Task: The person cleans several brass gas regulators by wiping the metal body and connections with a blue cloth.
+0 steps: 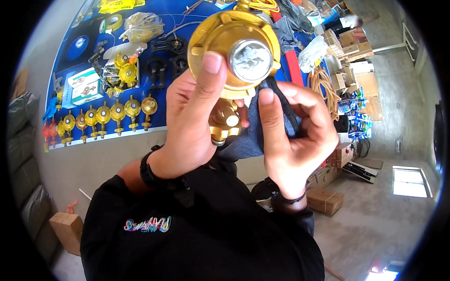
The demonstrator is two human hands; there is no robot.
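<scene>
My left hand point(191, 119) grips a brass-coloured gas regulator point(214, 45) and holds it up close to the camera, its thumb on the round body. A silvery round cap point(251, 60) sits at the middle of the body, and a threaded fitting point(225, 121) points down towards me. In my right hand point(299, 130) is a blue-grey cloth point(251, 135) with a black edge, pinched between thumb and fingers. The cloth touches the regulator's lower right rim. Some fingers of both hands are hidden behind the regulator and cloth.
Several similar regulators point(117, 111) stand in a row along the near edge of the blue-topped table point(154, 105). Behind them are a printed box point(86, 86), an open box of regulators point(127, 70) and a plastic bag point(142, 26). Coiled hose point(321, 84) lies right; cartons point(325, 201) rest on the floor.
</scene>
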